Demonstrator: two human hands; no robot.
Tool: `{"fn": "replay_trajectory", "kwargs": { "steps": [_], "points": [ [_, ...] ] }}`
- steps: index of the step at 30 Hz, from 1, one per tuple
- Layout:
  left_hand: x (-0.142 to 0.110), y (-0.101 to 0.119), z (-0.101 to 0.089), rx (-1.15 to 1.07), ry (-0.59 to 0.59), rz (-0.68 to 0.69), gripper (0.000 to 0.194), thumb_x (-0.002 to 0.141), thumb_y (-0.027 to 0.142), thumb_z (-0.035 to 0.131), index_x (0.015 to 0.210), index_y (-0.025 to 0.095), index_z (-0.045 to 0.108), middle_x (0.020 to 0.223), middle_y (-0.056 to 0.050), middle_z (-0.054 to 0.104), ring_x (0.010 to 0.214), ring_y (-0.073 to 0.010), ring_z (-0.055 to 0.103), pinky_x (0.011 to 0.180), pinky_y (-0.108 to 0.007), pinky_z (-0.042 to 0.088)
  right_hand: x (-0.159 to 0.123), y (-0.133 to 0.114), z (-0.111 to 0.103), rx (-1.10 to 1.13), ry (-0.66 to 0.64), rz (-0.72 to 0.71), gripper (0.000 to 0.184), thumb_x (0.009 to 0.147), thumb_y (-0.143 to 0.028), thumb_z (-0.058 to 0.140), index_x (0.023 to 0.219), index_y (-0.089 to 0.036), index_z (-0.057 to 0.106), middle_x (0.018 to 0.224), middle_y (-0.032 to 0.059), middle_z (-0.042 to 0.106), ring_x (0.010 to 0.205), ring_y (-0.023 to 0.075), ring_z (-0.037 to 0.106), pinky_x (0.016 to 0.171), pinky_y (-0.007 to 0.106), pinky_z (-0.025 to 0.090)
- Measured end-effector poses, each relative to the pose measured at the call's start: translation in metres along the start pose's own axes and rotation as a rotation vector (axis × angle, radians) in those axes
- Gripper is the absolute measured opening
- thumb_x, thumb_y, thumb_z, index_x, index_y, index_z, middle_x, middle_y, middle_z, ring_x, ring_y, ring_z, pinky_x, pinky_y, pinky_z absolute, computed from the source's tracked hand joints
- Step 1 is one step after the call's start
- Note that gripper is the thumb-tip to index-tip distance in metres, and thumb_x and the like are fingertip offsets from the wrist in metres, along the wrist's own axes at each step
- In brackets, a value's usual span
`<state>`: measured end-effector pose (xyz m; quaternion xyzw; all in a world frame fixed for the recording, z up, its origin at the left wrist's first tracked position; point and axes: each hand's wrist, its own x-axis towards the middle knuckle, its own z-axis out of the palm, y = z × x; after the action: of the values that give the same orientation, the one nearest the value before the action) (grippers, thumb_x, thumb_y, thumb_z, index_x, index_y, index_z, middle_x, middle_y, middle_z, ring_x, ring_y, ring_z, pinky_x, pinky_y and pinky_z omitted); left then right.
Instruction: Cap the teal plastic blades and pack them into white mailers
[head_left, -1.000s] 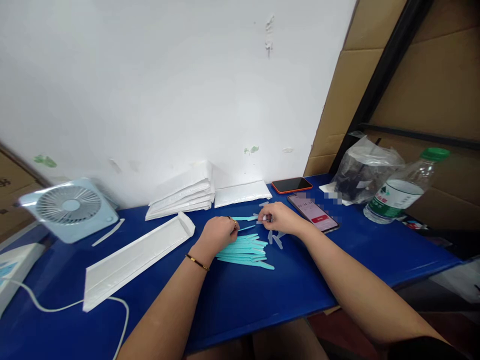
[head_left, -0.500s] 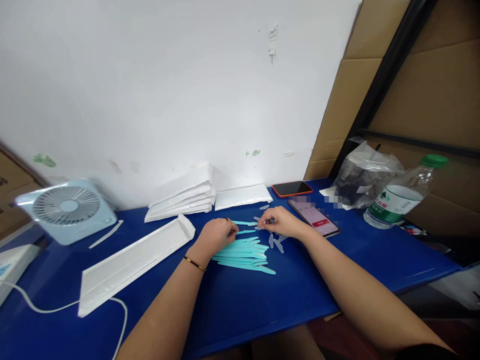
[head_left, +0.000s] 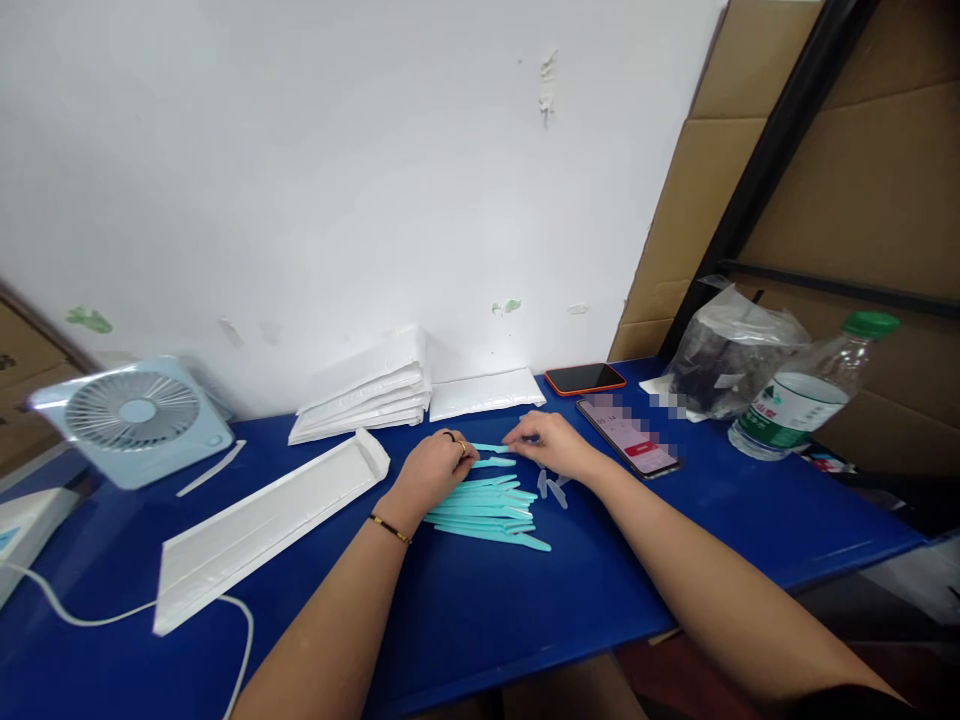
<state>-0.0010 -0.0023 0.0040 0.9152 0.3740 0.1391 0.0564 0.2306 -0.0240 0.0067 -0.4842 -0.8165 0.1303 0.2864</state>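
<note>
My left hand (head_left: 431,468) rests on the blue table (head_left: 525,600) with its fingers curled round the end of a teal plastic stick (head_left: 491,448). My right hand (head_left: 551,443) pinches the other end of that same stick between thumb and fingers. Just below both hands lies a pile of several teal sticks (head_left: 487,510), fanned out flat. Two small clear caps (head_left: 551,488) lie beside the pile, under my right wrist.
A long white bubble mailer (head_left: 262,525) lies open at the left, a stack of white mailers (head_left: 367,390) stands against the wall. Two phones (head_left: 626,435) (head_left: 585,378), a plastic bag (head_left: 731,355) and a water bottle (head_left: 802,390) are at the right. A small fan (head_left: 135,415) and white cable (head_left: 150,610) are at the left.
Both hands have shifted slightly left and away from me, and my right hand's pinch has slid along the teal stick toward my left hand. The view has tilted a little.
</note>
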Motion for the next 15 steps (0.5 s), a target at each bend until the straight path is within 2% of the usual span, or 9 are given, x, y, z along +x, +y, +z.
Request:
{"fn": "replay_trajectory", "kwargs": {
  "steps": [2, 4, 9, 12, 15],
  "points": [
    [0.000, -0.003, 0.002, -0.005, 0.059, -0.020, 0.028, 0.083, 0.026, 0.051, 0.109, 0.025, 0.061, 0.111, -0.004, 0.059, 0.103, -0.0186, 0.052, 0.087, -0.029, 0.041, -0.001, 0.009, -0.008, -0.051, 0.087, 0.081, 0.017, 0.079, -0.021, 0.056, 0.088, -0.022, 0.071, 0.085, 0.0033, 0.068, 0.080, 0.0161, 0.059, 0.071, 0.025, 0.043],
    [-0.001, -0.007, 0.004, -0.028, 0.056, -0.029, 0.032, 0.083, 0.030, 0.051, 0.115, 0.028, 0.058, 0.116, -0.003, 0.056, 0.105, -0.0185, 0.051, 0.089, -0.029, 0.041, -0.002, 0.017, -0.013, -0.107, 0.115, 0.132, 0.016, 0.079, -0.023, 0.056, 0.087, -0.021, 0.070, 0.087, 0.0042, 0.067, 0.082, 0.0171, 0.058, 0.072, 0.026, 0.042],
    [-0.002, -0.020, 0.003, -0.041, 0.026, -0.121, 0.022, 0.082, 0.027, 0.052, 0.099, 0.027, 0.067, 0.100, -0.001, 0.062, 0.093, -0.0162, 0.056, 0.084, -0.026, 0.043, 0.002, 0.024, -0.007, -0.181, 0.022, 0.180, 0.016, 0.072, -0.035, 0.065, 0.079, -0.021, 0.069, 0.085, 0.0042, 0.063, 0.082, 0.0179, 0.057, 0.070, 0.026, 0.040],
    [-0.004, -0.022, -0.001, -0.040, 0.022, -0.190, 0.021, 0.081, 0.026, 0.053, 0.096, 0.025, 0.068, 0.097, -0.002, 0.062, 0.091, -0.0163, 0.057, 0.084, -0.026, 0.043, 0.006, 0.022, -0.001, -0.145, -0.015, 0.222, 0.010, 0.071, -0.030, 0.065, 0.072, -0.020, 0.068, 0.083, 0.0033, 0.061, 0.081, 0.0165, 0.056, 0.068, 0.023, 0.039],
    [-0.006, -0.015, -0.008, -0.035, 0.057, -0.195, 0.024, 0.079, 0.027, 0.054, 0.101, 0.024, 0.065, 0.100, -0.003, 0.060, 0.093, -0.0177, 0.055, 0.083, -0.027, 0.042, 0.007, 0.022, 0.002, -0.095, -0.034, 0.272, 0.007, 0.071, -0.024, 0.064, 0.068, -0.019, 0.067, 0.082, 0.0032, 0.060, 0.079, 0.0152, 0.056, 0.064, 0.021, 0.039]
  ]
}}
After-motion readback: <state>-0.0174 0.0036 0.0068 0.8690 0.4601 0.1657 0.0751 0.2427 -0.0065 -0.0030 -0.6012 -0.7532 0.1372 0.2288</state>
